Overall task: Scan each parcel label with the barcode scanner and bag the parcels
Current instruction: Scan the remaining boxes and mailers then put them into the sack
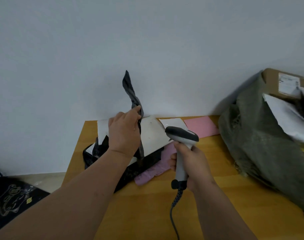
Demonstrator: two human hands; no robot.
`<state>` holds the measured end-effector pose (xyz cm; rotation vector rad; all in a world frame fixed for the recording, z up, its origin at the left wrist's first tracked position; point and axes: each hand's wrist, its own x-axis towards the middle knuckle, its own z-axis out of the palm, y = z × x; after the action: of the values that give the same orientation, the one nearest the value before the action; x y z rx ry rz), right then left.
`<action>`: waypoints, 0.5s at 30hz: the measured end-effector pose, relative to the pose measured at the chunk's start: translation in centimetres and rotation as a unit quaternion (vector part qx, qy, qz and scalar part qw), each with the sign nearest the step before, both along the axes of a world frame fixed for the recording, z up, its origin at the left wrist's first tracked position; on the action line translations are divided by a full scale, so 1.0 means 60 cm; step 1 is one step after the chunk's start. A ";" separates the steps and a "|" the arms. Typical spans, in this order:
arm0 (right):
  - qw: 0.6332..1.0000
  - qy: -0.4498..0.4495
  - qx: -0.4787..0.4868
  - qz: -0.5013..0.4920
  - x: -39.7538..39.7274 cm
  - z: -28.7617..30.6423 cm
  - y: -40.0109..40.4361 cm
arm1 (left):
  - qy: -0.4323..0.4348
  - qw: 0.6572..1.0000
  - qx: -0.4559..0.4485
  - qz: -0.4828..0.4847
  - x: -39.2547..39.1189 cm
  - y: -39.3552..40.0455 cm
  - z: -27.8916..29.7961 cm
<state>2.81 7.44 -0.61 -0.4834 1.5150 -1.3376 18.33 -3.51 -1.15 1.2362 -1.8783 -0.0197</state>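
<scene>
My left hand (124,132) grips a thin black plastic parcel (131,93) edge-on and holds it upright above the pile, its top end curling up against the wall. My right hand (191,163) is closed around the handle of the grey and white barcode scanner (181,135), whose head points left toward the black parcel. A coiled cable (175,205) hangs from the handle. Under my hands lies a pile of soft parcels: a white one (153,134), a black one (94,153) and a pink one (153,172). The held parcel's label is not visible.
A wooden table (147,213) stands against a pale wall. A large olive sack (262,144) on its right holds a cardboard box (284,84) and white parcels. A pink envelope (201,126) lies at the back. A dark printed bag (10,200) sits low left.
</scene>
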 end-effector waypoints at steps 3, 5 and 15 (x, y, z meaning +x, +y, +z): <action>1.000 -0.002 -0.017 -0.013 -0.015 0.006 0.014 | -0.108 0.991 -0.049 -0.063 -0.029 0.017 -0.002; 0.999 0.001 -0.023 -0.025 -0.034 0.007 0.022 | -0.145 0.982 -0.037 -0.117 -0.054 0.031 -0.017; 0.998 0.003 0.038 -0.052 -0.191 -0.001 0.080 | -0.213 0.915 0.310 -0.144 -0.196 0.152 -0.111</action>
<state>-8.67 12.22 -0.67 -0.3657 1.6088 -1.3532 6.55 5.62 -7.79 1.4386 -2.5435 -0.5893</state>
